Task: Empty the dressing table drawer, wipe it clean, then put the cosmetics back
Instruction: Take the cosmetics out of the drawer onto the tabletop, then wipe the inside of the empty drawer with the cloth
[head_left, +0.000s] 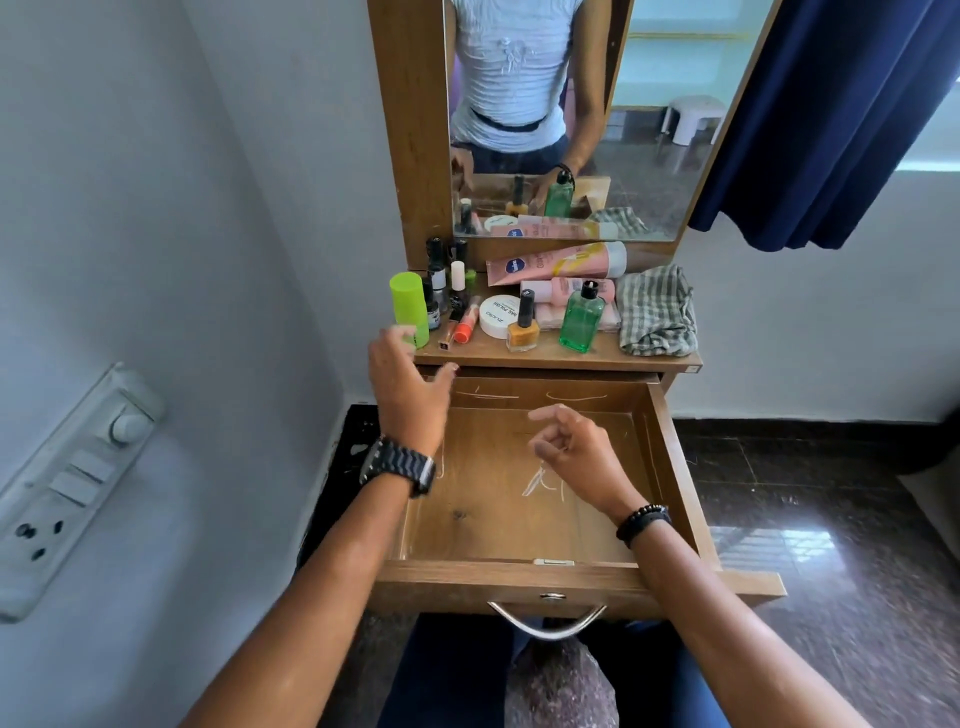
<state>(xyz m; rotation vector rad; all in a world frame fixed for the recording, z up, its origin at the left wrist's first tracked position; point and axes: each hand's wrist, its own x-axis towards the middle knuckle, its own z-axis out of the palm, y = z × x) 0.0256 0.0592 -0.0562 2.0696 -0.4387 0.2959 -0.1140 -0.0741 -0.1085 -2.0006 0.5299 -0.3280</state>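
Wood drawer (519, 519), pulled fully out under the table (550, 358), is bare inside, with pale scratches and a dark stain on the bottom panel; the curved metal handle (545, 623) sits at the front centre. My read: emptying is done and wiping comes next. The checked cloth (657, 312) lies crumpled at the right end of the table; it looks soft and light, so bunch it anywhere and pick it up. The cosmetics are packed together on the table, left of the cloth. The green bottle (582, 319) with black cap and the orange nail polish (523, 330) stand at the front; both are likely hard, smooth and top-heavy, so take them by the body, not the cap. The lime green can (410, 309) stands at the left edge, probably light and easy to tip. Small dark nail polish bottles (437, 280) cluster behind it, likely breakable, so best moved one at a time. The pink tube (558, 262) lies flat at the back, probably squashy, so grip it mid-body. The white round jar (498, 314) is low and stable. Left hand (408, 387) hovers at the table's front edge just beside the lime can, fingers spread, holding nothing. Right hand (571, 447) hangs over the drawer, fingers loosely curled, empty. The mirror (571, 119) behind reflects the lot; the blue curtain (831, 119) hangs on the right.
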